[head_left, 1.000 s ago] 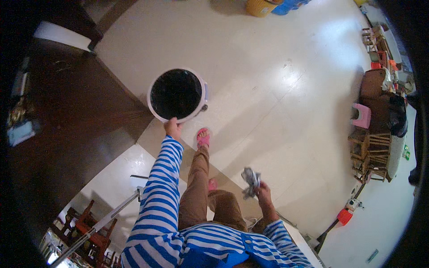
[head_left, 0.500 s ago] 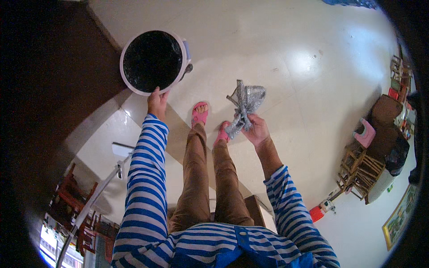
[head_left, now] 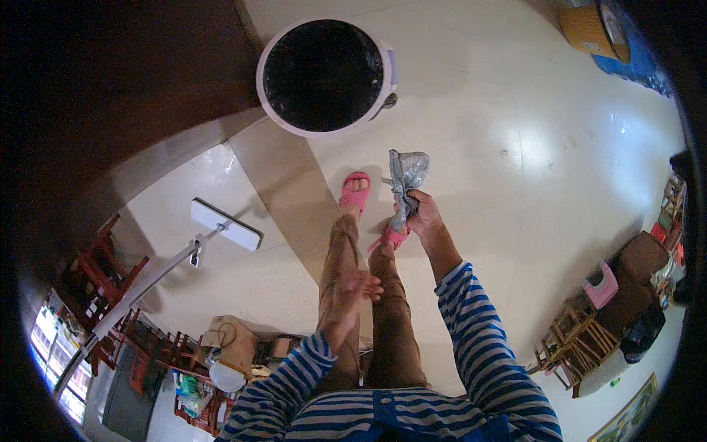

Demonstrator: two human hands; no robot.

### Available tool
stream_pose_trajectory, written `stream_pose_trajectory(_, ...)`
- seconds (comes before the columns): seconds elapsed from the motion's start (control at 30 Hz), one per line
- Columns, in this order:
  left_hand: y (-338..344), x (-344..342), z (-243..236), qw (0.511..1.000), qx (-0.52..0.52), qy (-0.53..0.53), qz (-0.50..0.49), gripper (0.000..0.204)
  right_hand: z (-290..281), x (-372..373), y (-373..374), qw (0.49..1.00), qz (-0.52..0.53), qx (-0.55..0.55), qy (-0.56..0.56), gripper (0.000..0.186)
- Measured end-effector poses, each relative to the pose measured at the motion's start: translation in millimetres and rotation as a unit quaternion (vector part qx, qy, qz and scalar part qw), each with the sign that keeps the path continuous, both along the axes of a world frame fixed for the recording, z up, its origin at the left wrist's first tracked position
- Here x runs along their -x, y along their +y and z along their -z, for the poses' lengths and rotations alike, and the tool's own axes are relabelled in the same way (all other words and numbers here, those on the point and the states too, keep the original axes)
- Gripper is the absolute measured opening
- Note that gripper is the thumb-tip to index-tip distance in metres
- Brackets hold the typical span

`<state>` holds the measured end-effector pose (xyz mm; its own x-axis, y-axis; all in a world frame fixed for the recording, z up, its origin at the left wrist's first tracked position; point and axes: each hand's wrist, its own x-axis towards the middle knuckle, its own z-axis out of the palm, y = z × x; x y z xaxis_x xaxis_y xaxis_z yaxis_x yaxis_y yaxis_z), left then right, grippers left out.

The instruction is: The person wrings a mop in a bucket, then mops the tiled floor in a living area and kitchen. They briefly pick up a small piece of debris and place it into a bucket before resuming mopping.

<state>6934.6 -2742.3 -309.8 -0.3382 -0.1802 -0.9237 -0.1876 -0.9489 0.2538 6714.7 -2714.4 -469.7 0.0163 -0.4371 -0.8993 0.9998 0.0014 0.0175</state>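
- At six o'clock, nearest the body: left hand (head_left: 357,291), blurred over the brown trousers (head_left: 394,324); we cannot tell whether its fingers hold anything.
- Right of centre, toward three: right hand (head_left: 424,214), pinching a crumpled silver-grey bundle (head_left: 409,173), material unclear to us. We judge that a loose pinch on bunched folds could let it slip to the floor (head_left: 471,236).
- Beside that hand: one pink sandal (head_left: 394,236), partly covered. Footing beneath the bundle could, we think, be misread.
- Toward nine: flat mop (head_left: 224,224), its pole running out to eight. A sideways step might knock it; we cannot make out what supports the pole.
- At twelve: round white-rimmed container (head_left: 389,79), apart from both hands. We find its interior too dark to read and its base hidden; a stray foot could tip it.
- Far out at two: yellow basket (head_left: 589,33); beside it a blue heap (head_left: 633,70), cut off by the dark lens edge.
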Motion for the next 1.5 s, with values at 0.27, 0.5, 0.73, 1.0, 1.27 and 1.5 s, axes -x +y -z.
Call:
stream_pose_trajectory(0.27,38,17,80,0.994,0.019,-0.093,0.060,0.025,56,-1,-31,0.997,-0.035,-0.029,0.065,0.016)
stream_pose_trajectory(0.5,30,19,91,0.995,-0.044,-0.074,0.054,0.026,36,6,-47,0.987,-0.019,-0.058,0.151,0.031)
stream_pose_trajectory(0.73,25,5,96,0.994,-0.051,-0.079,0.061,0.022,48,7,-35,0.992,0.015,-0.065,0.110,0.018)
stream_pose_trajectory(1.0,9,8,66,0.995,-0.051,-0.012,0.082,0.020,-26,8,24,0.968,-0.090,-0.089,0.216,0.018)
stream_pose_trajectory(1.27,-44,-26,-9,0.984,0.049,0.031,0.168,0.020,-104,26,42,0.988,-0.036,-0.058,0.139,0.024)
stream_pose_trajectory(1.5,-59,-77,-9,0.996,0.006,-0.035,0.077,0.016,-122,-1,34,0.866,-0.134,-0.047,0.479,0.024)
